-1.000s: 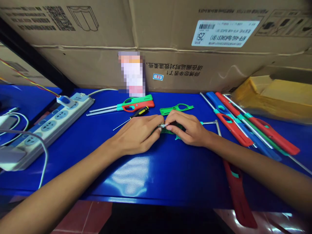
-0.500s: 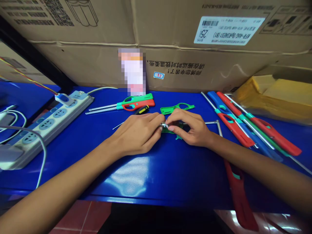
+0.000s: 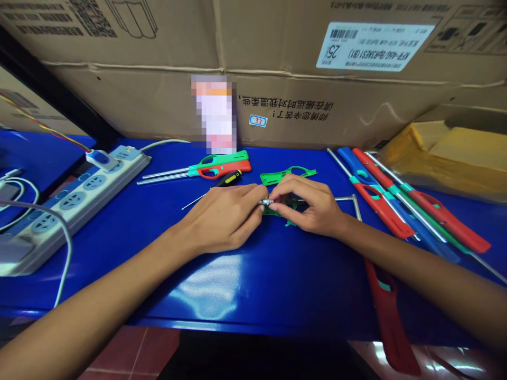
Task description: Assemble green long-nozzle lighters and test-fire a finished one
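Note:
My left hand (image 3: 225, 215) is closed around a small silvery metal part (image 3: 266, 202), whose tip shows between finger and thumb. My right hand (image 3: 311, 206) pinches at the other end of that part; the exact piece is too small to name. Beneath the fingers lies a green plastic lighter shell (image 3: 279, 210), partly hidden, with a metal rod (image 3: 335, 199) running out to the right. A second green shell half (image 3: 283, 177) rests just behind the hands. Next to my left hand is a black-and-yellow screwdriver (image 3: 229, 178), its thin shaft pointing left.
Green and red long-nosed lighters (image 3: 224, 168) lie behind the screwdriver. Several more lighters (image 3: 382, 206) fan out at right, and a red one (image 3: 392, 322) overhangs the front edge. A white power strip (image 3: 79, 211) with cables stands left. Cardboard boxes (image 3: 158, 100) back the blue table (image 3: 158, 285).
Both hands stay at nearly the same spot over the green shell. The fingers have shifted slightly around the small metal part, and the view has moved a little.

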{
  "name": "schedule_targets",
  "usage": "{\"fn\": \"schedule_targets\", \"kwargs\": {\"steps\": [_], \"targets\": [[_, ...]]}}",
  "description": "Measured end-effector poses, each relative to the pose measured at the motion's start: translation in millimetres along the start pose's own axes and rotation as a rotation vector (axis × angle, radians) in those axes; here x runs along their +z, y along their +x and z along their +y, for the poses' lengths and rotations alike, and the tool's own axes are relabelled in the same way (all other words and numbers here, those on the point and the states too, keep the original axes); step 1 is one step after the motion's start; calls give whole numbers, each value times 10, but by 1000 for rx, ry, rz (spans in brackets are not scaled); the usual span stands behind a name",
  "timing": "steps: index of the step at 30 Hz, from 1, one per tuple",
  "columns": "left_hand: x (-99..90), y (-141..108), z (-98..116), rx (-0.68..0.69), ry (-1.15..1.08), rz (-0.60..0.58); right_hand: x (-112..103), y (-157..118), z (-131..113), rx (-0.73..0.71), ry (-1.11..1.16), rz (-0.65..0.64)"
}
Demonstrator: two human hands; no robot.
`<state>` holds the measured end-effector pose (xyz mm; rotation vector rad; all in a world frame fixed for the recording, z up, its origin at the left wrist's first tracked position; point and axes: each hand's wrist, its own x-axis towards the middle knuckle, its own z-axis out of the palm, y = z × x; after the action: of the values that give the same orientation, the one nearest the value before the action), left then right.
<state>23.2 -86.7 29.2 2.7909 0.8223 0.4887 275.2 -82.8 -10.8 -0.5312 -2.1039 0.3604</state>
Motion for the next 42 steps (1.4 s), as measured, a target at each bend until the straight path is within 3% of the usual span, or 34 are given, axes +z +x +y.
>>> {"fn": "schedule_targets", "kwargs": {"steps": [15,21,27,32,42], "targets": [[16,15,70,26,174,-9,10,-9,-46,-94,-159,-19],[52,8,68,9,111,-20,-5,-4,-83,-15,-79,-58],[87,6,29,-30,-163,-16,-51,12,-44,51,53,-106],[87,23,15,-55,-294,-67,-80,28,-44,126,108,-218],[102,2,-46,-57,-390,-119,-171,104,-68,470,500,-294]]}}
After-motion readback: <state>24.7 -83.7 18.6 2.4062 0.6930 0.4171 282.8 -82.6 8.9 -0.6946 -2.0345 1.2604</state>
